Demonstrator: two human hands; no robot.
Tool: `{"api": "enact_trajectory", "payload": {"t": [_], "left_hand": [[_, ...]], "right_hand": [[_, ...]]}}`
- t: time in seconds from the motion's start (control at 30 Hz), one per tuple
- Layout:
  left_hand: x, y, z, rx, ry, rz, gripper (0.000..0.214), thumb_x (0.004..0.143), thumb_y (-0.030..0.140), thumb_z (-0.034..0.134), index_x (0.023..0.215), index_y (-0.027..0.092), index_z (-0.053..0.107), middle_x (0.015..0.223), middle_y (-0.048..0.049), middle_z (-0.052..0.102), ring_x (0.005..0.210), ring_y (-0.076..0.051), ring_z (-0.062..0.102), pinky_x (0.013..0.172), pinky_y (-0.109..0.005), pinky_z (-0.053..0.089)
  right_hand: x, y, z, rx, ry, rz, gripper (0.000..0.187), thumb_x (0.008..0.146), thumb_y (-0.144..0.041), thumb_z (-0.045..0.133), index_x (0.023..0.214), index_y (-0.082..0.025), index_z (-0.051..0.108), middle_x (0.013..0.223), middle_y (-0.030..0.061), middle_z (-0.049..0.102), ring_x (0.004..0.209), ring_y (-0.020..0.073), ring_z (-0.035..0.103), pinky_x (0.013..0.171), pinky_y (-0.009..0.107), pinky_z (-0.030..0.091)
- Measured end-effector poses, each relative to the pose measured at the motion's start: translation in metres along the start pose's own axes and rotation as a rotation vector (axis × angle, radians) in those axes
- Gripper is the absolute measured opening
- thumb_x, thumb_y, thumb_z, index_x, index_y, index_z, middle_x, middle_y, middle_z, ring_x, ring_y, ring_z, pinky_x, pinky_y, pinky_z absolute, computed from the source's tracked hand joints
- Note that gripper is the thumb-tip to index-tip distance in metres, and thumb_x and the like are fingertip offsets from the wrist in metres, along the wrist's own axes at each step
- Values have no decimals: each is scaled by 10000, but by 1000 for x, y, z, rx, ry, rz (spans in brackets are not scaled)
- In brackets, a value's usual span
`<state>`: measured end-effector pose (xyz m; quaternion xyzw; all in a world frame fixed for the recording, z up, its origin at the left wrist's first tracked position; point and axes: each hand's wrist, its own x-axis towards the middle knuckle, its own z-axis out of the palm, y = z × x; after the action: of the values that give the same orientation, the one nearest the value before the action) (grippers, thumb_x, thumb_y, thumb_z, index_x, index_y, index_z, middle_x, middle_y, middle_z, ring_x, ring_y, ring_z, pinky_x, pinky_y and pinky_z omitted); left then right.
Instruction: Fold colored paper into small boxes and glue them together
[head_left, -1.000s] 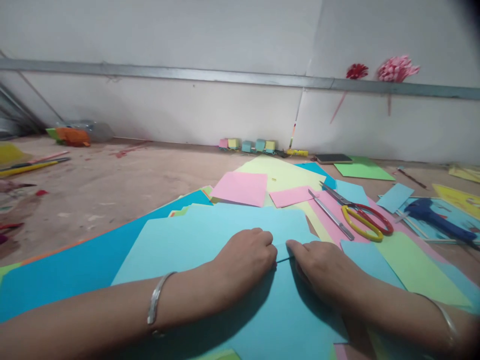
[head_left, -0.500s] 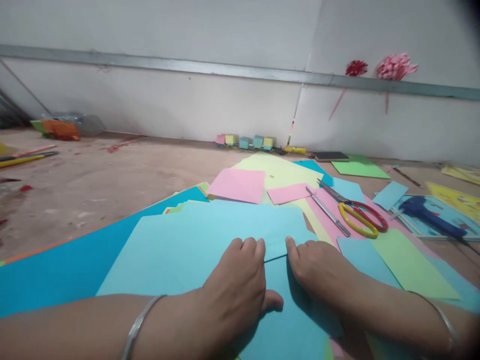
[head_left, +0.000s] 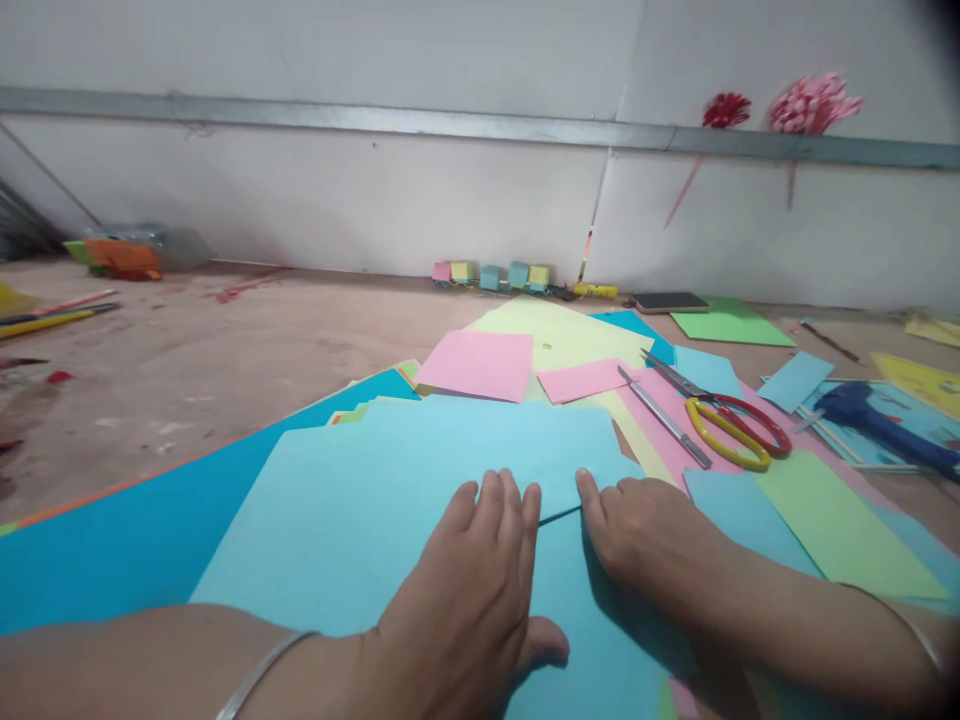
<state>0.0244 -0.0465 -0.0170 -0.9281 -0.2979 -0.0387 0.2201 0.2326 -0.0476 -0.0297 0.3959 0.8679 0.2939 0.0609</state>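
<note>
Light blue paper [head_left: 330, 510] lies under both hands, with a dark line along an edge or fold between them. My left hand [head_left: 480, 570] rests on this paper, fingers stretched forward and thumb out to the right. Just to its right, my right hand [head_left: 645, 530] is closed at the edge or fold, its fingers curled and one fingertip pressing the paper. What lies beneath the curled fingers is hidden. Beyond the right hand are scissors [head_left: 726, 430] with red and yellow handles and a silver craft knife [head_left: 667, 420].
Pink paper [head_left: 476, 365], pale yellow paper [head_left: 570, 325] and green paper [head_left: 847, 520] overlap around the blue sheet. A blue glue gun [head_left: 885, 425] lies at the right. Small paper blocks [head_left: 491, 276] and a black phone-like slab [head_left: 670, 302] stand by the wall.
My left hand has straightened its fingers, which were curled, and lies flatter on the paper. My right hand keeps its place at the edge. The view has shifted slightly.
</note>
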Motion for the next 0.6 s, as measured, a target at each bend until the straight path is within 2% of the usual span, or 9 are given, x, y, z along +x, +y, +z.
{"api": "enact_trajectory", "payload": {"t": [0.1, 0.2, 0.3, 0.4, 0.6], "left_hand": [[5, -5, -5, -19, -16, 80, 769, 836, 711, 472, 1267, 93, 627, 1327, -188, 593, 1216, -349, 501, 928, -456, 407], [12, -7, -7, -64, -164, 149, 697, 855, 679, 480, 1141, 84, 703, 1268, -186, 627, 1130, -316, 542, 843, -412, 454], [18, -7, -6, -93, -264, 161, 727, 850, 695, 463, 1144, 73, 697, 1248, -204, 625, 1078, -308, 551, 798, -398, 468], [21, -7, -6, -112, -261, 164, 742, 846, 698, 463, 1181, 71, 676, 1229, -205, 628, 1067, -304, 541, 804, -392, 461], [22, -8, -7, -160, -233, 159, 748, 809, 707, 515, 1142, 61, 694, 1147, -206, 654, 1048, -308, 529, 852, -409, 433]], "right_hand": [[1, 0, -3, 20, -27, 11, 460, 670, 19, 531, 1120, -14, 619, 523, 41, 600, 420, 165, 520, 457, 332, 78], [0, -2, -6, 41, -21, 40, 470, 671, 22, 529, 1132, -20, 612, 522, 33, 592, 426, 164, 512, 460, 331, 97], [-4, -8, -12, 78, 83, 56, 451, 699, -9, 514, 1143, -21, 594, 525, 22, 573, 436, 179, 507, 470, 335, 133], [-8, -17, -19, 153, 195, -16, 455, 724, -43, 468, 1167, 5, 558, 537, 15, 563, 430, 190, 485, 476, 352, 151], [-6, -23, -18, 206, 228, -9, 476, 726, -44, 455, 1192, 23, 527, 559, 9, 566, 447, 181, 499, 482, 355, 176]]}}
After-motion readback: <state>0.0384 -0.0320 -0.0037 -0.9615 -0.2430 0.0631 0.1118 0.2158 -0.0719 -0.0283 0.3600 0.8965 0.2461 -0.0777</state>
